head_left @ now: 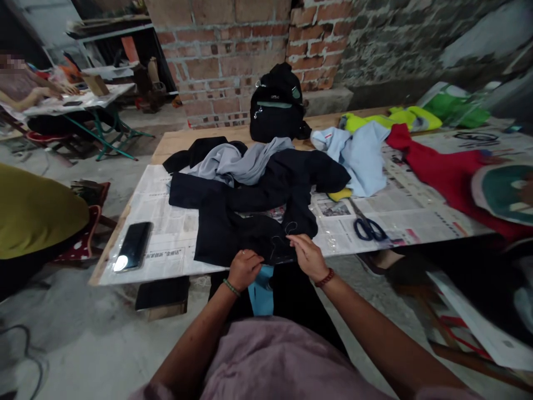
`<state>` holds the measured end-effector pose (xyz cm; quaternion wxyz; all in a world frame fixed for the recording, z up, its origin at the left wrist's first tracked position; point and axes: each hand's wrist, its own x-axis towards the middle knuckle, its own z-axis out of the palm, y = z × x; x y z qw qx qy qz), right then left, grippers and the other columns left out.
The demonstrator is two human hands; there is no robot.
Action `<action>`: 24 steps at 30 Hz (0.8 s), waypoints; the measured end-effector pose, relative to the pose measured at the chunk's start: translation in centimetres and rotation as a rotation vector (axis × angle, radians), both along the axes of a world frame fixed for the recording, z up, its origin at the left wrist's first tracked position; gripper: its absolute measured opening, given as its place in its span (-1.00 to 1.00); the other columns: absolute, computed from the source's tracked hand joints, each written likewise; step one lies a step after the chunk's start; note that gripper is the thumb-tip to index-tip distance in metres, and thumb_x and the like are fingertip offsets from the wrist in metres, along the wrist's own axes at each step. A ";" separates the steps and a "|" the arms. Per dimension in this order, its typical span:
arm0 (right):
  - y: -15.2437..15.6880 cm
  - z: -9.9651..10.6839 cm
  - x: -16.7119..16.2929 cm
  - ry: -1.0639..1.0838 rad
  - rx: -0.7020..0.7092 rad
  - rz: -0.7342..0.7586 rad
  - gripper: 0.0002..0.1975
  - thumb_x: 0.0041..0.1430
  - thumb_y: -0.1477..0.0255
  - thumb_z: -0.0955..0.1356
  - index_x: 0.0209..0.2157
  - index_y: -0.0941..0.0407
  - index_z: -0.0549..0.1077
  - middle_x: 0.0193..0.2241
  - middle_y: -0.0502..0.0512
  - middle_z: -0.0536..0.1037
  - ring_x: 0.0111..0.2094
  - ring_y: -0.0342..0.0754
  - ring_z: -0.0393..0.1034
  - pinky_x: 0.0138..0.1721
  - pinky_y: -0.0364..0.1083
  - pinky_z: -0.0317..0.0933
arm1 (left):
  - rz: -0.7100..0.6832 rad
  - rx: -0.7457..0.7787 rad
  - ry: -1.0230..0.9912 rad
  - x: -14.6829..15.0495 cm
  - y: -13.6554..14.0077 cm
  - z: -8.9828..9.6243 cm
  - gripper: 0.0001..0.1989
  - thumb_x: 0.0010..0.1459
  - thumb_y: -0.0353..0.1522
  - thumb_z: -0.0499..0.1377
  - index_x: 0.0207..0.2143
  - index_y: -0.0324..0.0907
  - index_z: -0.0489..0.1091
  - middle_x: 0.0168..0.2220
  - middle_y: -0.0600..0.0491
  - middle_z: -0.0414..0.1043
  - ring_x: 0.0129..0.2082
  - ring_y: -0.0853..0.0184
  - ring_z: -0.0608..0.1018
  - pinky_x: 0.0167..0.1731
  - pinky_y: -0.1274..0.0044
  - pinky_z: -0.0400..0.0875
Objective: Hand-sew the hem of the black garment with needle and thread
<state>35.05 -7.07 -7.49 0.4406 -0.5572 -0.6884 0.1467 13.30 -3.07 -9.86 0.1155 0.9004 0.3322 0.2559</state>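
Note:
A black garment [233, 236] lies spread along the near edge of the table. My left hand [245, 272] is closed on its near hem, fingers bent over the cloth. My right hand [308, 256] pinches at the garment's right part, thumb and forefinger together. A thin white thread [275, 242] loops over the dark cloth and runs up to those fingertips; whether a needle is there is too small to see. To the right lie dark-handled scissors [368, 228], apart from both hands. Grey cloth [233, 161] is bunched behind the black garment.
Newspaper [158, 244] covers much of the table. A phone [132, 246] lies at the left corner. Behind stand a black backpack [277, 105], then light blue cloth [366, 158], a yellow garment [400, 118] and red cloth [437, 161]. Another person [25, 91] sits at a far table.

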 end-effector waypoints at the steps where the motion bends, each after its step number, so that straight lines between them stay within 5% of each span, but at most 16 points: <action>1: 0.2 0.4 -0.5 0.011 -0.004 0.027 -0.66 0.17 0.51 0.09 -0.08 0.02 0.31 -0.34 0.08 0.36 -0.32 -0.11 0.31 -0.27 -0.10 0.23 | -0.002 0.010 -0.012 0.0 0.0 -0.1 -0.84 0.05 -0.43 0.06 -0.36 -0.16 0.43 -0.43 0.04 0.41 -0.37 0.37 0.41 -0.30 0.50 0.25; 5: 1.1 1.1 -2.9 -0.008 -0.113 0.187 -0.58 0.17 0.52 0.11 0.08 0.07 0.10 -0.40 0.02 0.40 -0.39 -0.16 0.32 -0.27 -0.13 0.23 | -0.022 0.047 -0.050 -0.1 -0.1 -0.2 -0.85 0.03 -0.43 0.07 -0.36 -0.17 0.42 -0.45 0.04 0.40 -0.39 0.37 0.40 -0.33 0.50 0.25; 12: 1.3 -0.6 -3.2 -0.107 -0.150 0.301 -0.83 0.13 0.50 0.19 -0.33 0.11 0.40 -0.42 0.05 0.43 -0.37 -0.16 0.33 -0.29 -0.16 0.20 | -0.072 0.050 -0.083 -0.5 -0.1 -0.6 -0.87 0.01 -0.43 0.09 -0.36 -0.15 0.42 -0.43 0.06 0.41 -0.37 0.38 0.40 -0.33 0.51 0.24; 24: 0.8 -0.9 -2.3 -0.189 -0.117 0.362 -0.85 0.05 0.56 0.24 -0.44 0.13 0.44 -0.46 0.05 0.34 -0.41 -0.16 0.25 -0.35 -0.18 0.17 | -0.082 0.044 -0.070 -0.5 -0.1 -0.3 -0.87 -0.01 -0.45 0.10 -0.40 -0.16 0.43 -0.46 0.06 0.41 -0.41 0.38 0.40 -0.35 0.51 0.23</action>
